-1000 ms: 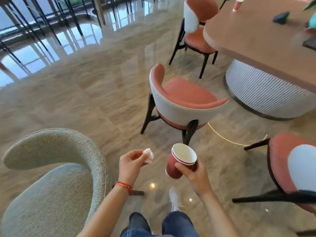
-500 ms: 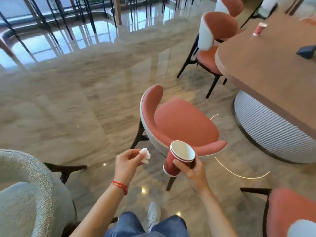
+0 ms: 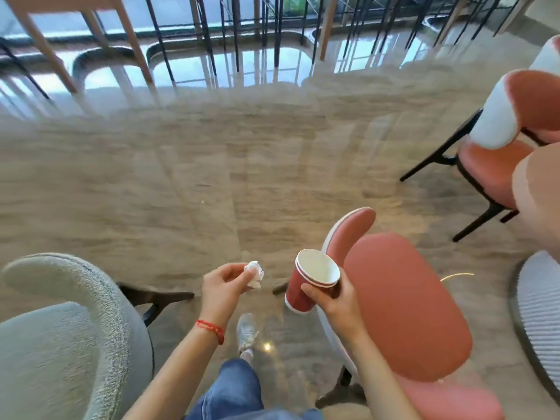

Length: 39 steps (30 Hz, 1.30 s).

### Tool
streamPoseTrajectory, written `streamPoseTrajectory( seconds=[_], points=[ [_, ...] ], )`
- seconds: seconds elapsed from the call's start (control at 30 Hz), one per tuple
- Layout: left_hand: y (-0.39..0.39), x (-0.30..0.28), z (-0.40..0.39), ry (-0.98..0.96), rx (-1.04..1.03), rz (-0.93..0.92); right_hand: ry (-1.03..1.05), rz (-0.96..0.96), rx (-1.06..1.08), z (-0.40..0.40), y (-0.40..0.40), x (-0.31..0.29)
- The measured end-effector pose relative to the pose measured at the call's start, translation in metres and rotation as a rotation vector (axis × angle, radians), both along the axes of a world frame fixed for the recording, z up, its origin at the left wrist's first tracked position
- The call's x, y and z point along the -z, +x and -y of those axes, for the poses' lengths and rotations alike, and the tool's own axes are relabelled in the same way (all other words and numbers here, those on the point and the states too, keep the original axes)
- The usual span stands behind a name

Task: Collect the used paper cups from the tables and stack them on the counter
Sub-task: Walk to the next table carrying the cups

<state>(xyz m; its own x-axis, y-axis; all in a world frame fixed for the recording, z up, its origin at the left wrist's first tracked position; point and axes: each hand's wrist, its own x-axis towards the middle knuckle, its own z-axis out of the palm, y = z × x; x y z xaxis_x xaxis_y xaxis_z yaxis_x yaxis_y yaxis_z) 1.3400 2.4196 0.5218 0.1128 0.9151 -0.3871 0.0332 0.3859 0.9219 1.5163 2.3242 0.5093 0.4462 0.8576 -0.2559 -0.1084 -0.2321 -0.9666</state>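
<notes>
My right hand [image 3: 333,307] grips red paper cups [image 3: 306,283], two nested rims showing, tilted with the white inside facing up and empty. My left hand [image 3: 222,287], with a red string bracelet at the wrist, pinches a crumpled white tissue [image 3: 254,272] between thumb and fingers. Both hands are held in front of me, low in the view, above the floor. No other cup and no counter are in view.
A pink chair [image 3: 403,301] stands close on my right, a grey chair [image 3: 60,338] close on my left. Another pink chair [image 3: 500,165] and a table edge [image 3: 536,201] are at far right. Polished stone floor [image 3: 212,177] stretches ahead to bar-stool legs [image 3: 212,40].
The view has swung left while I walk: the table with its cup has slid out of sight and the pink chair now sits at my right. Both hands keep their holds.
</notes>
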Motion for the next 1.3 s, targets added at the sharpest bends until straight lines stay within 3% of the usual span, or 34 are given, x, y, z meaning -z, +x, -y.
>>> streamPoseTrajectory(
  seconds=[0.5,0.9,1.3],
  points=[
    [-0.005,-0.016,-0.243,0.021,-0.185,0.081,0.026,0.036,-0.145,-0.280,0.005,-0.010],
    [-0.025,-0.006,-0.421,0.024,-0.526,0.040,0.045,0.079,-0.464,-0.529,0.010,-0.016],
    [-0.142,0.004,-0.511,0.026,-0.954,0.075,0.029,0.108,-0.876,-0.697,-0.124,-0.007]
  ],
)
